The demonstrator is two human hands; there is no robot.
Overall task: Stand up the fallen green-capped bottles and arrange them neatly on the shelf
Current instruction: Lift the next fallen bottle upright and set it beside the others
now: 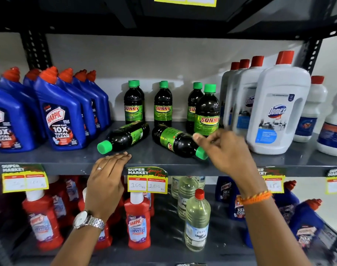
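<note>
From the head cam I saw two green-capped btls lying down on the grey shelf (pixel 163 160), so the job looked roughly half open. The left fallen bottle (pixel 125 136) lay at approx 10 o'clock from frame centre, cap pointing toward 8 o'clock, near the front edge. The right fallen bottle (pixel 178 141) lay just right of centre, cap toward 4 o'clock. The two were near each other but apart.

Behind them, at 12 o'clock, several upright btls stood: a back-left pair (pixel 133 103), a back-middle bottle (pixel 163 104), and a right group w/ the front upright bottle (pixel 207 112) set fwd of its neighbour. That row looked uneven, so I judged some straightening was left besides the two lifts.

My left hand (pixel 108 179) was flat, fingers together, fingertips resting on the shelf's front lip right under the left fallen bottle's cap; it held nothing. My right hand (pixel 221 148) was loosely curled, thumb and fingers parted, empty, sitting over the cap end of the right fallen bottle. Whether it touched the btl I couldn't tell; motion blur.

Blue Harpic bottles (pixel 62 116) crowded 9 o'clock and white Domex jugs (pixel 277 112) 3 o'clock, so the gap to fill was narrow.
</note>
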